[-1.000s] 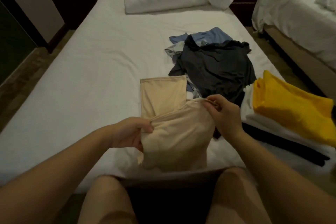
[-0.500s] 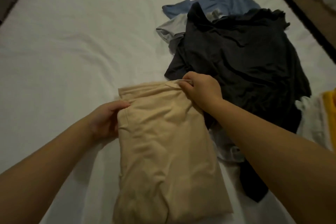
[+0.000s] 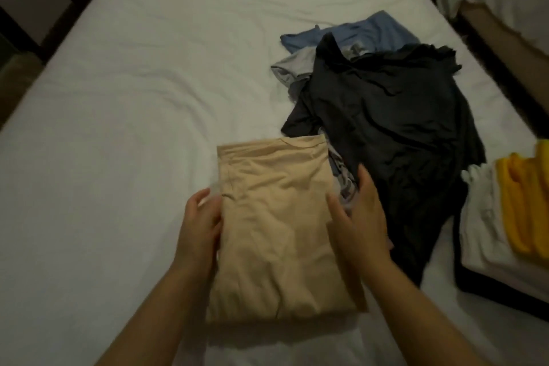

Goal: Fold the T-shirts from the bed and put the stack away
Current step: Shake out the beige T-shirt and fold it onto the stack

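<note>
bed: white sheet, with a wide stretch of it on the left.

your left hand: fingers straight and together, laid flat against the left edge of the beige t-shirt. it presses the cloth and does not clasp it.

beige t-shirt: folded to a tall rectangle, flat on the sheet right in front of you. its far right corner touches the loose pile. a few wrinkles on top, edges fairly square. judgement: this fold is finished or nearly so, with only squaring up left.

your right hand: fingers spread and relaxed, thumb on the shirt's right edge, the other fingers over the loose cloth beside it. it holds nothing, as far as the blur lets you tell.

loose pile, right of centre: a crumpled dark t-shirt lies on top. a grey t-shirt and a blue t-shirt poke out from under its far side. there is more cloth underneath near your right hand, but you cannot count it.

stack, far right edge of the bed: yellow t-shirt on top, white below it, something black at the bottom. all are folded. the loose pile lies between the stack and the beige one.

progress, judged: a few shirts are done and at least three are left to fold. the beige one is not yet on the stack, and the stack is not yet put away. call it roughly halfway.
</note>
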